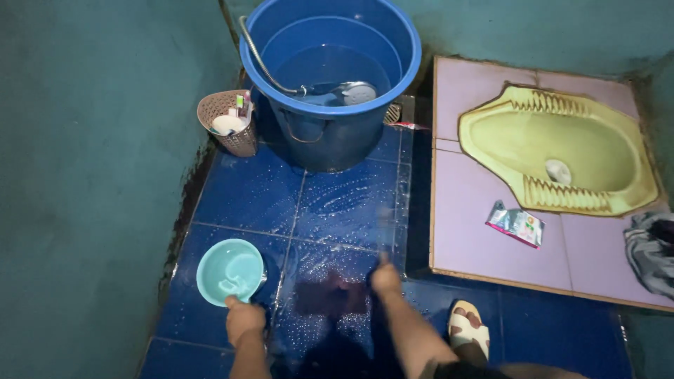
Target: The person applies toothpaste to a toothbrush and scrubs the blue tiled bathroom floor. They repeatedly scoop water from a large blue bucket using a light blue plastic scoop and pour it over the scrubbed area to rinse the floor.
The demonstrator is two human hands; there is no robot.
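wet blue floor tiles (253, 193) fill the lower frame. left hand (244, 319) grips a teal dipper (229, 271) at lower left. right hand (385, 278) is closed around a blurred brush handle (383, 235) at lower centre.

Teal walls (91, 175) enclose a wet blue-tiled floor (246, 189) beside a raised lilac platform (477, 231).
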